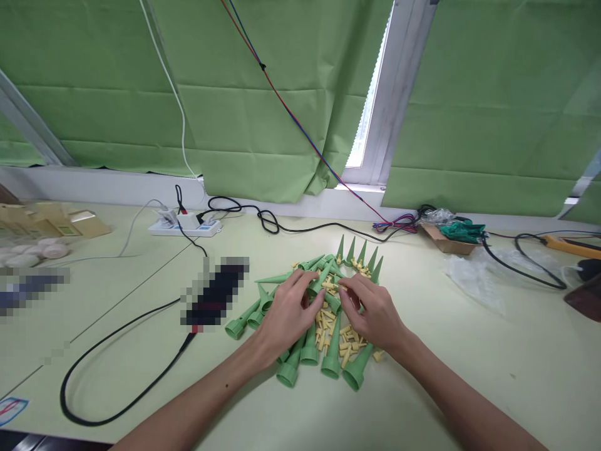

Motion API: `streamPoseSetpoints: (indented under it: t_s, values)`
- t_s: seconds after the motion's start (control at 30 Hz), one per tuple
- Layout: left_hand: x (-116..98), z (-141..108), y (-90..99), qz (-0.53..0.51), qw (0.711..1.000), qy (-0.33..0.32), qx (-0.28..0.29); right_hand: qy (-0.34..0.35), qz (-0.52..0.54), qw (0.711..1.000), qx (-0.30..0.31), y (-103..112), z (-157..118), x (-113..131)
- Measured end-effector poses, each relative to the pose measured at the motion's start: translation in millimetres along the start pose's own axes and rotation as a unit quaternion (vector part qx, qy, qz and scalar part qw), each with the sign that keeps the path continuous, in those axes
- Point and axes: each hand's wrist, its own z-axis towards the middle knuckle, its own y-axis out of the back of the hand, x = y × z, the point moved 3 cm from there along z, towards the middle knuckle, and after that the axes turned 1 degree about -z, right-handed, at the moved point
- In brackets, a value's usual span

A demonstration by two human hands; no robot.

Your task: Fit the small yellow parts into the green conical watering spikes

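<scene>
Several green cones lie in a loose ring on the table, with a heap of small yellow pieces (325,326) among them. My left hand (293,307) is closed on a green cone (321,279) above the heap. Close to its right, my right hand (369,307) pinches a small yellow piece (331,286) near that cone's wide end. More cones, such as one green cone (332,357), lie on their sides toward me. At the back, several narrow cones (361,252) stand upright with yellow pieces beside them.
A dark blurred device (216,294) with a black cable lies on the table (159,388) to the left. Behind it is a white power strip (185,227). At the right are a cardboard box (448,241), plastic bags (474,282) and cables. Cartons (51,220) stand far left.
</scene>
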Motion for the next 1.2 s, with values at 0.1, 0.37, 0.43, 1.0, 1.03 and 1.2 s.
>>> streamPoseSetpoints:
  t_s: [0.1,0.37,0.43,1.0,1.03,1.2]
  values:
    - [-0.9,-0.3,0.5,-0.011,1.0,-0.001,-0.006,0.005,-0.004,1.0,0.013,-0.3,0.3,0.6]
    - [-2.4,-0.5,-0.8,-0.026,1.0,-0.009,0.0,0.005,-0.002,1.0,0.021,-0.9,0.3,-0.2]
    - [-2.5,-0.8,-0.9,-0.027,1.0,-0.009,0.001,0.005,-0.002,1.0,0.024,-1.2,0.3,-0.4]
    - [-3.4,-1.1,-1.1,-0.032,0.999,-0.016,0.002,0.011,0.01,0.999,0.035,-3.9,-2.7,-3.2]
    - [-3.6,-1.3,-1.1,-0.032,0.999,-0.017,0.001,0.011,0.01,0.999,0.035,-4.0,-3.0,-3.4]
    - [-5.1,-1.3,-0.6,-0.041,0.999,-0.022,0.0,0.004,0.008,0.999,0.035,-5.1,-4.4,-5.0]
